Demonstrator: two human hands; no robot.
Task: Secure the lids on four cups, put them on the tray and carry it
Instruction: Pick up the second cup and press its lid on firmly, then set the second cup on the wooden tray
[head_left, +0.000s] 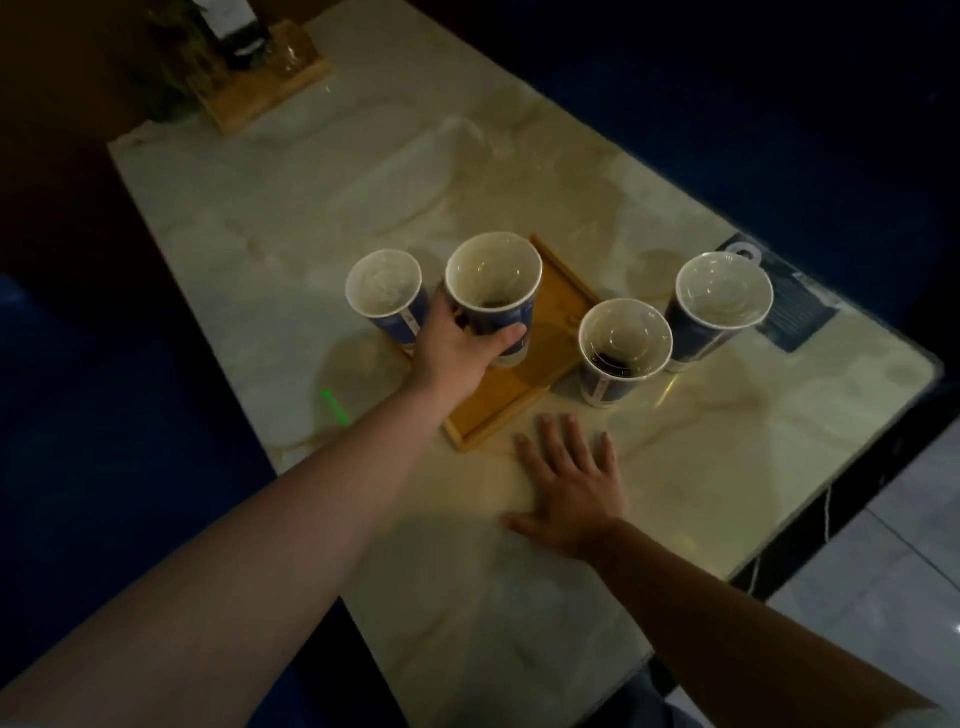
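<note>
A blue paper cup (492, 299) is clasped by the left hand (457, 348) over the wooden tray (524, 400) for placement, while the right hand (571, 483), fingers spread, is braced flat on the marble table (363, 197); three cups stand beside the tray.

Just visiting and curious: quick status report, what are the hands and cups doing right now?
Left hand gripping a cup over the wooden tray. Right hand flat on the table, empty. Three other cups off the tray. Tray otherwise bare.
</note>
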